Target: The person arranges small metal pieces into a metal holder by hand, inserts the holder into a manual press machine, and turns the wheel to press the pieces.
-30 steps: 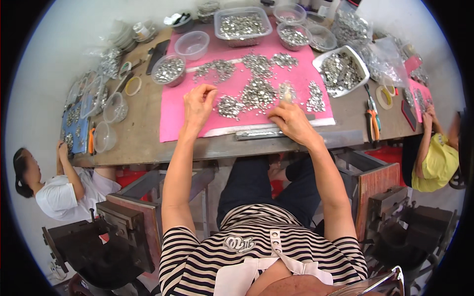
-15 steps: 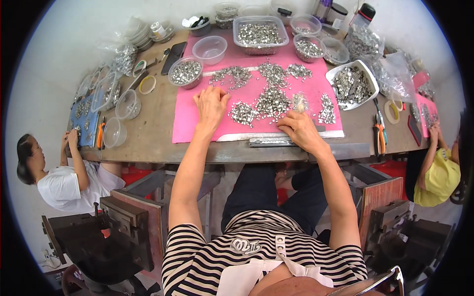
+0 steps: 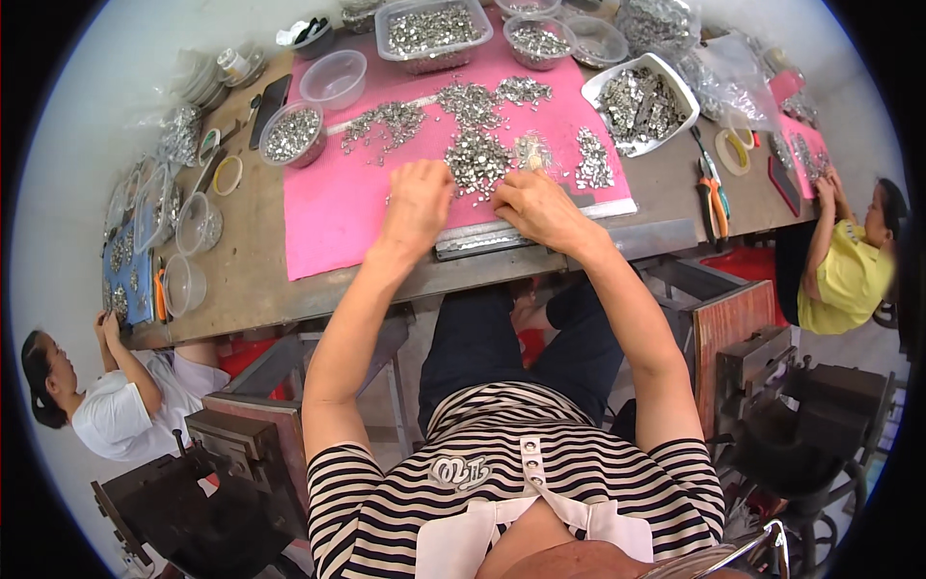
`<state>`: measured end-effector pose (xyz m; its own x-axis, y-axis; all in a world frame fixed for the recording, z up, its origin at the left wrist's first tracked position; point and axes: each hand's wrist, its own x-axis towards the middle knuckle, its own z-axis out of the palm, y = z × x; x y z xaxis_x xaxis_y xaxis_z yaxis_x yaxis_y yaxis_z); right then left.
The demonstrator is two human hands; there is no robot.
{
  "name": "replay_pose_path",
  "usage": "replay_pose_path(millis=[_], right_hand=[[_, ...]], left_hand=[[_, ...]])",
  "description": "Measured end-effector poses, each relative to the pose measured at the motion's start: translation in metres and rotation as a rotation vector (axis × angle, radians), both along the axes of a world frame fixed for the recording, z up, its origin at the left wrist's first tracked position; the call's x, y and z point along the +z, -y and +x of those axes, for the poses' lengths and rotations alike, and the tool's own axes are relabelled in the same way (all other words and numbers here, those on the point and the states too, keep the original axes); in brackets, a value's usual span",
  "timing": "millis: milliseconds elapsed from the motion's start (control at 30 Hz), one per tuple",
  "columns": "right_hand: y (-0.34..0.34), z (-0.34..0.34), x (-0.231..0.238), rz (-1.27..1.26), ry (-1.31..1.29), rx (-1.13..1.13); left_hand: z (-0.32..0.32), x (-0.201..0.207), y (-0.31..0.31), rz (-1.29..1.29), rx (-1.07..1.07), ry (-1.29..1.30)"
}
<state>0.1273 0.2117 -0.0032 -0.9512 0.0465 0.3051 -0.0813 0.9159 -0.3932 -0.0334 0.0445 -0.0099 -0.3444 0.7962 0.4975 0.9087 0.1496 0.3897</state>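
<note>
Both of my hands work over a pink mat (image 3: 328, 217) strewn with small shiny silver metal pieces. My left hand (image 3: 418, 201) is closed, its fingers curled down at the left side of the central heap of metal pieces (image 3: 476, 159). Whatever its fingertips hold is hidden. At the heap's near right side is my right hand (image 3: 542, 207), fingers bent and pressed together; anything between them is too small to make out. Just below the hands, a flat dark metal bar with a silvery top (image 3: 487, 239) lies along the mat's near edge.
A clear tub (image 3: 434, 60), a round bowl of pieces (image 3: 293, 135) and an empty bowl (image 3: 333, 82) stand behind. To the right are a white tray (image 3: 690, 92) and orange-handled pliers (image 3: 712, 198). Co-workers sit at left (image 3: 116, 386) and right (image 3: 844, 256).
My left hand has come rightward, closer to my right hand, and now covers the small left pile. Both hands stay bent at the heap. The whole view has shifted and tilted.
</note>
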Motion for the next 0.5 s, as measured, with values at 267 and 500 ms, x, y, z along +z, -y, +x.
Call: replay_pose_path(millis=[267,500], right_hand=[[0.008,0.026,0.011,-0.449,-0.016,-0.109],[0.029,0.05,-0.008,-0.533,-0.199,-0.078]], left_hand=[[0.016,-0.011,-0.004,-0.073,-0.184,0.08],[0.018,-0.014,-0.003,-0.069,-0.169,0.073]])
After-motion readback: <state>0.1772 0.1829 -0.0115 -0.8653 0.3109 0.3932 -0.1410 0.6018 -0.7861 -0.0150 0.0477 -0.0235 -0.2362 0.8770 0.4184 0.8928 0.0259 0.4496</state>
